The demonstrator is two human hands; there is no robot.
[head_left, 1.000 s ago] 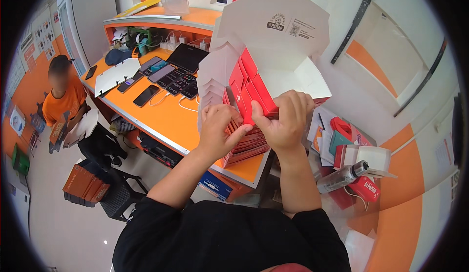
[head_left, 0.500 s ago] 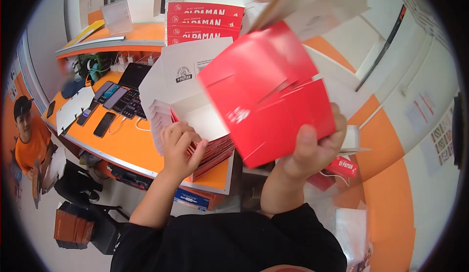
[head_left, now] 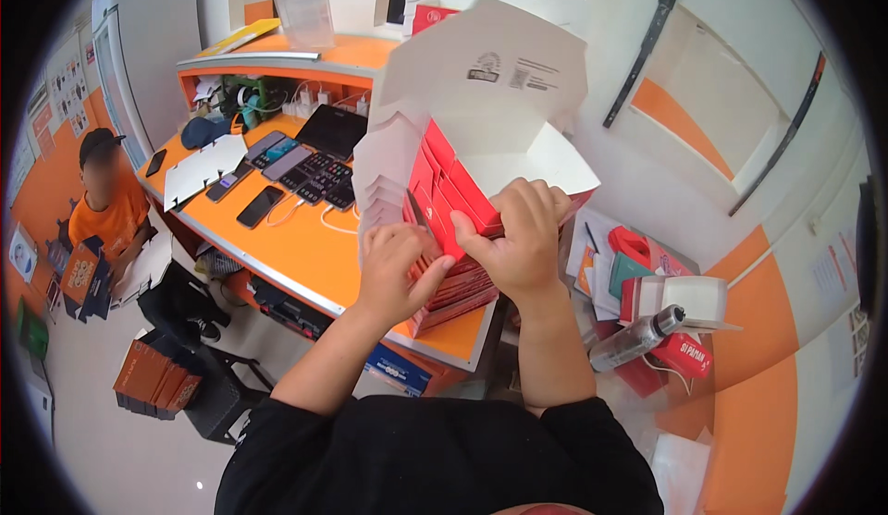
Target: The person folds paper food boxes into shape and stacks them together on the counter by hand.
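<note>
A red cardboard box (head_left: 555,159) with a white inside sits tilted at the top of a stack of nested boxes (head_left: 455,298). Its white lid (head_left: 546,39) stands raised at the back. My right hand (head_left: 525,238) is closed on its near wall, thumb on the red outside and fingers over the rim. My left hand (head_left: 400,270) has its fingers bent against the stack's left side, its thumb reaching toward my right thumb. White lid flaps (head_left: 381,177) fan out at the left of the stack. The left fingertips are partly hidden.
Several phones (head_left: 305,173) and a black laptop-like device (head_left: 333,131) lie on the orange table (head_left: 305,265). At the right are a clear bottle (head_left: 638,337) and another open box (head_left: 684,300). A person in orange (head_left: 111,210) sits at the left, near stacked brown boxes (head_left: 157,376).
My right hand has brought the red box from up in the air at the right down onto the stack. My left hand stays at the stack. The view has shifted right.
</note>
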